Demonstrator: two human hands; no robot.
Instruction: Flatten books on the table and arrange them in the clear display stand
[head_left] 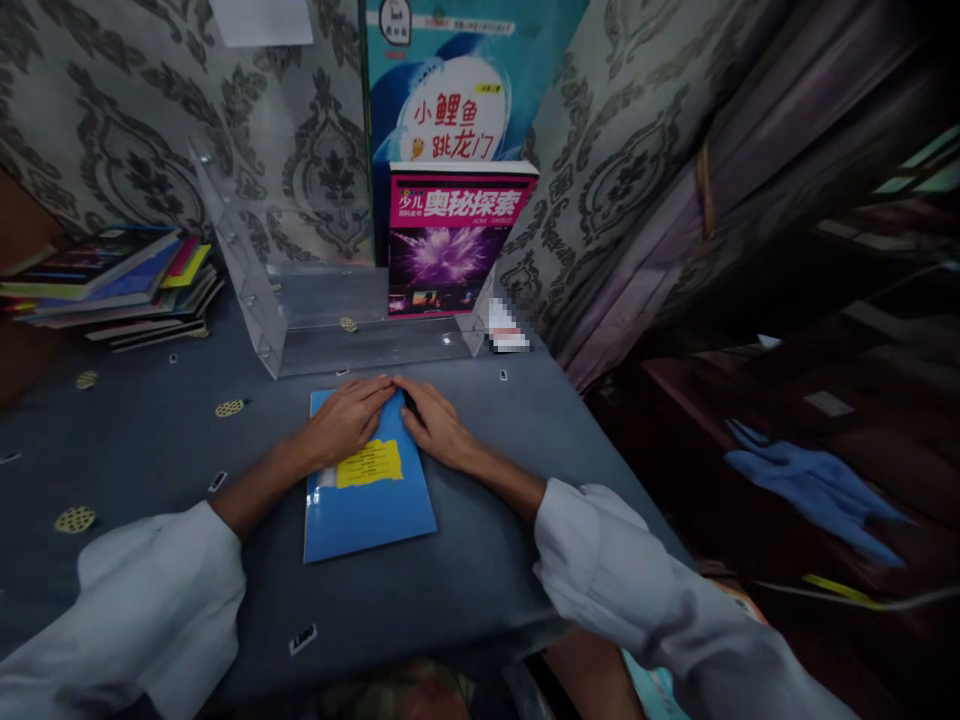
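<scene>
Before the clear acrylic book rack (322, 340): lays left hand (349, 415) flat on blue paperback (371, 515), curves right hand (439, 425) loosely at corner, meeting at fingertips.

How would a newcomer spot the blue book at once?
On the grey table, find the clear rack. In front of it, the left hand rests on the blue book. Unlike the pink book standing in the rack, it lies flat, with a yellow patch of text.

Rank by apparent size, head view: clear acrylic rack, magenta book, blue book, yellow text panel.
1. Clear acrylic rack
2. Blue book and magenta book: too alike to rank, blue one nearer
3. Yellow text panel
</scene>
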